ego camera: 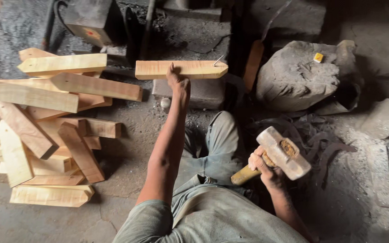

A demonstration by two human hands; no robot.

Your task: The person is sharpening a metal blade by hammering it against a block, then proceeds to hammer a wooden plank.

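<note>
One wooden slat point(181, 69), bearing one nail point(218, 60), lies on a stone block point(201, 92); left hand point(177, 81) fingers press it. Right hand point(266, 168) fingers wrap one mallet point(281, 153). Slat pile point(50, 126) overlaps, count unclear.

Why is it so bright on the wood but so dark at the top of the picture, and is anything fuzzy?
In the head view, light falls on the pile of wood pieces and the piece under the left hand, while the top and right corners sink into shadow; the hammer in the right hand looks slightly soft, and the edges bend a little.
</note>
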